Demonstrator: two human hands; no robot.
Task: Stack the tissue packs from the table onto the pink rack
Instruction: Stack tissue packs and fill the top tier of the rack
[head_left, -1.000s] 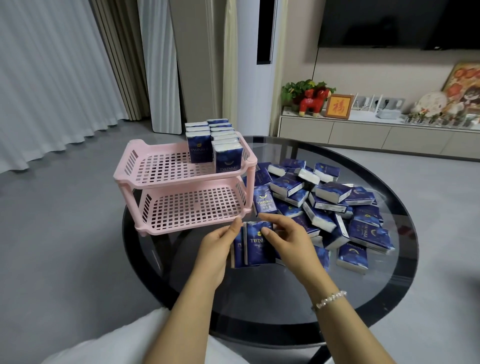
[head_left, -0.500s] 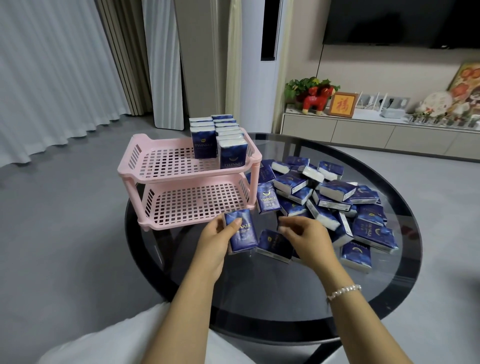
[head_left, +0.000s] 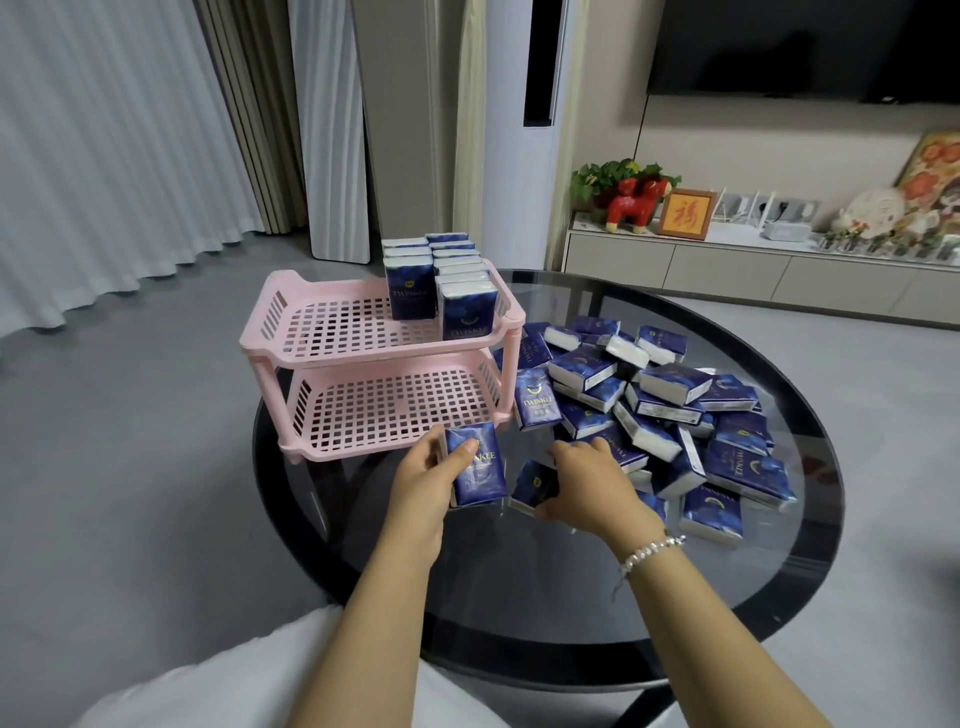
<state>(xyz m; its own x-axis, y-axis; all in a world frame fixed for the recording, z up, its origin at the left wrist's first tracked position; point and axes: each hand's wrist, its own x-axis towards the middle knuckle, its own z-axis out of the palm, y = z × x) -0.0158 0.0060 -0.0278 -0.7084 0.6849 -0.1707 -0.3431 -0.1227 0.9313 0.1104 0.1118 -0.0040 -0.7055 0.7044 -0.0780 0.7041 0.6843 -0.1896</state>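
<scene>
table (head_left: 779, 613): round, dark glass, carrying everything below
pink rack (head_left: 511, 318): two tiers, parked at roughly 10 o'clock on the tabletop; bottom tier bare, top tier only filled in its far right corner
packs on rack (head_left: 441, 283): two short rows standing upright on end, faces toward the camera, tucked at the rack's 1 o'clock corner
loose pile (head_left: 670, 410): big jumble of blue packs from the table's centre out to 3 o'clock, lying every which way, some flat, some on edge; lots left, so guessing early days for the job
left hand (head_left: 423, 480): fingers and thumb wrapped round what looks like a couple of packs squeezed together, thumb pressed on the front face
held pack (head_left: 475, 465): upright-ish, long axis running 12 to 6, top leaning a touch toward 11; sits just off the rack's near edge, at the rack's 5 o'clock
right hand (head_left: 587, 486): palm down, fingers curled over a pack at the pile's near edge; looks like a grip closing, can't swear it's fully clamped
pack under right hand (head_left: 535, 483): flat on the glass, just beside the held one at its 3 o'clock, mostly covered
key relation: left hand nearer the rack, free top-tier space lying up and away at 12 o'clock from the fingers; pack already standing the same way as the shelved rows, so probably only a lift and forward reach, no re-turning
</scene>
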